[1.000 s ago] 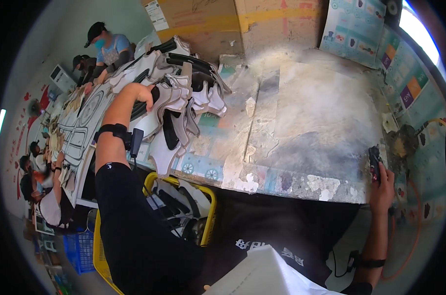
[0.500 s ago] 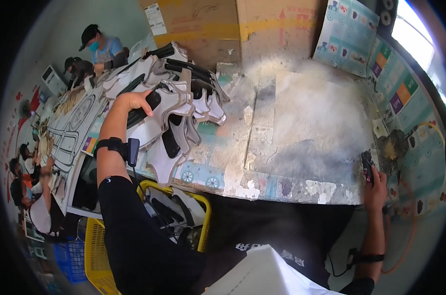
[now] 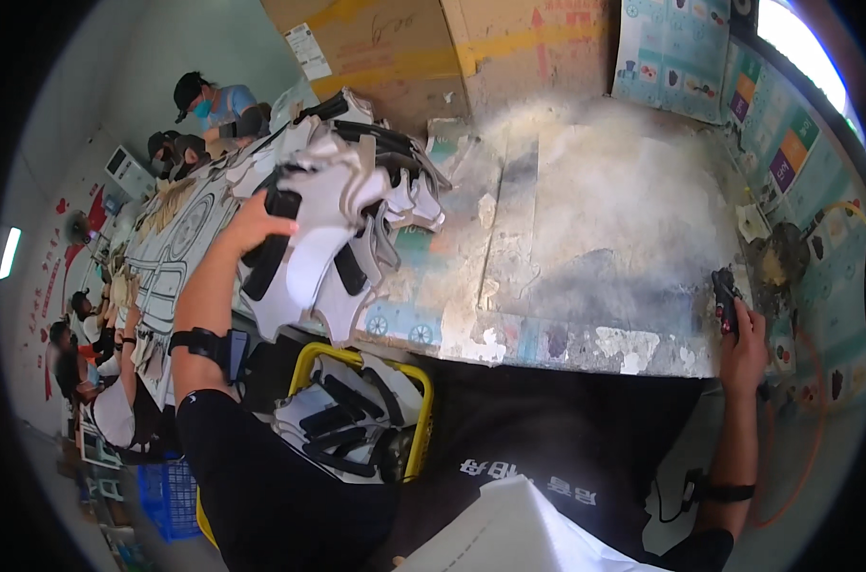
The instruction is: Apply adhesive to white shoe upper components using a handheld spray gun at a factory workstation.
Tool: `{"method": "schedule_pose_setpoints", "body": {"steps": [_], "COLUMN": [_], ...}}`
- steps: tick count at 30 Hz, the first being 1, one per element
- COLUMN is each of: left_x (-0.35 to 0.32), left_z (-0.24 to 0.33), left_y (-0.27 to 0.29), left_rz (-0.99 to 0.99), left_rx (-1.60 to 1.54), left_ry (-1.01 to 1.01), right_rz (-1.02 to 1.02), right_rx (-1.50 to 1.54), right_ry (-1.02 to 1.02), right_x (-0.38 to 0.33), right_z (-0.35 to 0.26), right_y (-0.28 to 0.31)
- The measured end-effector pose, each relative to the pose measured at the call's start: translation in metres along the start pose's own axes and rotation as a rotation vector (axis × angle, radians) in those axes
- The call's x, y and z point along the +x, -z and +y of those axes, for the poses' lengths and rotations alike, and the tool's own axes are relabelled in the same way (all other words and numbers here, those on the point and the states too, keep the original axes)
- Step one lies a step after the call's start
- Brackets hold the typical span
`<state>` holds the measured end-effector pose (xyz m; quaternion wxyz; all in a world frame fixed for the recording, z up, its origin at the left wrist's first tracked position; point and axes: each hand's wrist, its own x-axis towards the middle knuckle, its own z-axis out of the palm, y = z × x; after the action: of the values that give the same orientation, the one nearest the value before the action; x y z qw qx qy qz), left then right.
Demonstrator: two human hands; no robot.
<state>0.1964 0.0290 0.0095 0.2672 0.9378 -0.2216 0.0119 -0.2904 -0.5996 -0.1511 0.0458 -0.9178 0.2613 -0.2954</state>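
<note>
Red print (image 3: 574,19) and an arrow (image 3: 540,38) are marking the far right carton (image 3: 509,71); a printed white label (image 3: 307,51) and handwriting (image 3: 393,26) are showing on the far left carton (image 3: 385,91); pale characters (image 3: 493,469) are crossing the dark garment (image 3: 547,419), red characters (image 3: 50,291) the left wall (image 3: 99,91), white lettering the coloured blocks (image 3: 788,160) at right

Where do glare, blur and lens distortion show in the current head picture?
Head view, upper right: the window is blown out to white; head view, centre: the worktop looks pale and hazy; head view, left: the pale pieces by the left hand are smeared, as with motion blur; head view, right edge: the patterned wall covering bends toward the black fisheye rim.
</note>
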Motion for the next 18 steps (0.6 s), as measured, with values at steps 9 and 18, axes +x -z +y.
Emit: {"method": "schedule_pose_setpoints", "body": {"steps": [9, 18], "left_x": [0.034, 0.071], "left_z": [0.112, 0.083], "left_y": [-0.042, -0.155], "left_rz": [-0.304, -0.078], "left_rx": [-0.708, -0.051], "left_ry": [0.305, -0.053], "right_rz": [0.005, -0.007], "right_rx": [-0.035, -0.015], "right_ry": [-0.023, -0.004], "right_x": [0.001, -0.002], "right_z": [0.001, 0.003], "right_y": [0.001, 0.002]}}
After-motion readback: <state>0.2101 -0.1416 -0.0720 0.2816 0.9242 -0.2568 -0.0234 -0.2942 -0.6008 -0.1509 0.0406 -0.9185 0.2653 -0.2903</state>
